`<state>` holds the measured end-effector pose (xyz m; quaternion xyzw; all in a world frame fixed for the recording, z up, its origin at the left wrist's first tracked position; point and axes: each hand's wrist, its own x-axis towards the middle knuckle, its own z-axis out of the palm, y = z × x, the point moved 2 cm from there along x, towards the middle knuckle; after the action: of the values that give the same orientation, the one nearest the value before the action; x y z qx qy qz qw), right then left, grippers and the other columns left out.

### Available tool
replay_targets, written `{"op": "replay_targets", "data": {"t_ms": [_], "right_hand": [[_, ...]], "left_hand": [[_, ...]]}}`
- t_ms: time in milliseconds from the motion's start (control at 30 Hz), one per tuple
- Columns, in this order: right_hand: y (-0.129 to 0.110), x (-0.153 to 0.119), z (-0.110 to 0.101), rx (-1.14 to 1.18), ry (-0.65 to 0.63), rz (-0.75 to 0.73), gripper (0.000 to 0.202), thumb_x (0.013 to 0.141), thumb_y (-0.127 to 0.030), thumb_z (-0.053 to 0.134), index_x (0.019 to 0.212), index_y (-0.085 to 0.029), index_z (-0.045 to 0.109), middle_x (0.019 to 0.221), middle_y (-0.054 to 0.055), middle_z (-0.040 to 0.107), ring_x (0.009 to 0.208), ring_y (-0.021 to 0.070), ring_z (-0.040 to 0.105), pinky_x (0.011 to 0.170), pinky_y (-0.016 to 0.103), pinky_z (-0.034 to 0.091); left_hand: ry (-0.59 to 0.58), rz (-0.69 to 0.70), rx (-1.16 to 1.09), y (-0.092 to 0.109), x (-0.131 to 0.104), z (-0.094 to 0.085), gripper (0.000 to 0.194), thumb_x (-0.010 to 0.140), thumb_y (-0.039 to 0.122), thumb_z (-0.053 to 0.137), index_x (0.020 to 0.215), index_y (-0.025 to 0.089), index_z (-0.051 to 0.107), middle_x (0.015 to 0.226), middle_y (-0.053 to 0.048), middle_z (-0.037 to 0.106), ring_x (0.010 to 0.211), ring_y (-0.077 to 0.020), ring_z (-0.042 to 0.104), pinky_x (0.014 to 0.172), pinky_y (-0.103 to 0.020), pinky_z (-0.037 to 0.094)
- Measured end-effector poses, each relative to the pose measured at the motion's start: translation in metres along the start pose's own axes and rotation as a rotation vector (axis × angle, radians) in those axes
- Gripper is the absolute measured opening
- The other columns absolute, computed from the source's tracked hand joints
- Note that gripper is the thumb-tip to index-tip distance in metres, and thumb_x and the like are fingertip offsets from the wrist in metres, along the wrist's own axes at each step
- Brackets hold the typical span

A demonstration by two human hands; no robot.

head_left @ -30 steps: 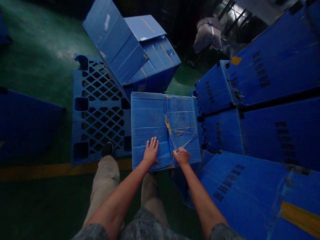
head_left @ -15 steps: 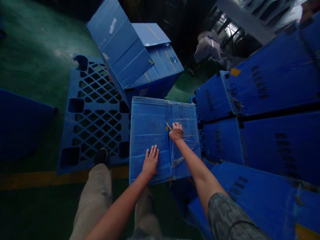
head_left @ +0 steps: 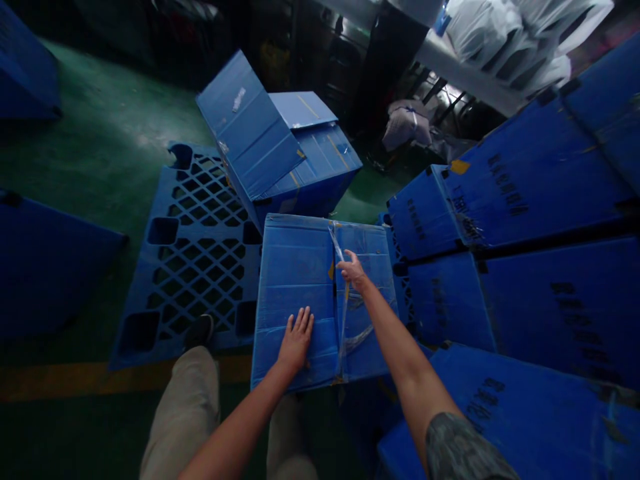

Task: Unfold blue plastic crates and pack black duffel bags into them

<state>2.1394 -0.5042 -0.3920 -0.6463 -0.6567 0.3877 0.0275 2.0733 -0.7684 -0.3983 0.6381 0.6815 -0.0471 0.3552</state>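
A blue corrugated box (head_left: 295, 257) stands in front of me, its two top flaps meeting at a seam. My left hand (head_left: 296, 341) lies flat on the left flap with the fingers stretched out. Over the seam, my right hand (head_left: 352, 270) is closed on a strip of clear packing tape (head_left: 337, 244). The strip stands up off the box, running from the far edge to the hand and on down toward the near edge. Wrinkled clear tape (head_left: 360, 339) clings to the right flap. A small yellow patch (head_left: 331, 270) shows beside the seam.
A blue plastic pallet (head_left: 205, 237) lies on the green floor at left. Behind the box stands another blue box (head_left: 320, 157) with a raised flap. Stacked blue boxes (head_left: 550, 293) with black print close in the right side. White bags (head_left: 493, 33) sit at the back right.
The tape now stands up from the seam as a long strip at my right hand; before, only a short thin piece showed there. My left hand stays flat. The view has tilted up slightly.
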Motion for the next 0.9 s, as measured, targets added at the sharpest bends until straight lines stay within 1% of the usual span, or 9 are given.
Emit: {"op": "replay_targets", "data": {"t_ms": [67,167,300,433,533,633,700,833,900], "right_hand": [[-0.010,0.001,0.004,-0.120,0.066,-0.028,0.061,0.075,-0.013,0.057,0.135,-0.016,0.048,0.089,0.006,0.066,0.074,0.0179,0.064,0.069,0.028,0.052],[-0.021,0.004,0.006,-0.300,0.150,-0.082,0.055,0.080,-0.010,0.050,0.135,-0.013,0.049,0.096,0.015,0.067,0.090,0.0255,0.065,0.083,0.037,0.049],[-0.033,0.016,0.005,-0.483,0.183,-0.233,0.053,0.082,-0.010,0.049,0.135,-0.017,0.051,0.116,0.017,0.062,0.103,0.0266,0.060,0.089,0.037,0.045],[-0.046,0.039,0.018,-0.593,0.191,-0.342,0.052,0.081,-0.013,0.052,0.133,-0.019,0.054,0.132,0.016,0.053,0.117,0.0274,0.050,0.094,0.036,0.042],[-0.054,0.054,0.036,-0.636,0.281,-0.361,0.054,0.081,-0.013,0.049,0.134,-0.017,0.054,0.133,0.016,0.052,0.118,0.0288,0.047,0.095,0.040,0.040],[-0.054,0.060,0.048,-0.536,0.433,-0.286,0.054,0.079,-0.013,0.048,0.132,-0.020,0.058,0.131,0.012,0.054,0.118,0.0285,0.046,0.097,0.040,0.037],[-0.048,0.061,0.049,-0.352,0.467,-0.173,0.053,0.075,-0.011,0.047,0.124,-0.025,0.065,0.128,0.007,0.057,0.117,0.0257,0.048,0.096,0.037,0.038],[-0.029,0.063,0.044,-0.053,0.407,0.134,0.043,0.070,-0.018,0.045,0.100,-0.021,0.075,0.097,0.006,0.069,0.085,0.0200,0.060,0.073,0.028,0.046],[-0.024,0.066,0.040,-0.021,0.346,0.196,0.040,0.067,-0.021,0.045,0.093,-0.017,0.075,0.074,0.003,0.067,0.065,0.0175,0.059,0.059,0.025,0.044]], "left_hand": [[0.001,-0.009,0.008,0.001,0.000,-0.001,0.136,0.044,0.031,0.095,0.152,0.008,0.017,0.158,-0.018,-0.002,0.148,-0.0326,0.003,0.122,-0.052,0.012],[0.004,-0.020,0.014,0.002,-0.001,0.000,0.139,0.040,0.032,0.097,0.152,0.008,0.017,0.159,-0.018,-0.001,0.148,-0.0328,0.004,0.122,-0.051,0.013],[0.026,-0.033,0.014,0.002,0.000,0.003,0.143,0.036,0.031,0.097,0.152,0.008,0.016,0.158,-0.020,0.000,0.148,-0.0337,0.003,0.122,-0.051,0.013],[0.040,-0.031,0.029,0.005,0.001,0.005,0.132,0.043,0.025,0.093,0.152,0.006,0.020,0.158,-0.023,0.001,0.147,-0.0346,0.000,0.121,-0.054,0.015],[0.074,-0.022,0.047,0.008,0.002,0.007,0.114,0.055,0.022,0.085,0.150,0.005,0.024,0.158,-0.023,0.005,0.147,-0.0356,0.002,0.120,-0.056,0.018],[0.165,-0.035,0.090,0.010,0.004,0.012,0.082,0.073,0.012,0.067,0.148,0.006,0.032,0.158,-0.021,0.014,0.147,-0.0341,0.010,0.119,-0.057,0.023],[0.225,-0.050,0.112,0.010,0.004,0.015,0.069,0.079,0.005,0.056,0.145,0.006,0.038,0.157,-0.020,0.021,0.146,-0.0333,0.016,0.118,-0.057,0.027],[0.280,-0.044,0.119,0.010,0.004,0.021,0.062,0.082,0.001,0.047,0.143,0.006,0.042,0.156,-0.020,0.024,0.145,-0.0338,0.021,0.116,-0.057,0.031],[0.291,-0.046,0.124,0.009,0.005,0.022,0.061,0.082,-0.001,0.043,0.143,0.007,0.043,0.156,-0.019,0.025,0.145,-0.0332,0.022,0.117,-0.056,0.031]]}}
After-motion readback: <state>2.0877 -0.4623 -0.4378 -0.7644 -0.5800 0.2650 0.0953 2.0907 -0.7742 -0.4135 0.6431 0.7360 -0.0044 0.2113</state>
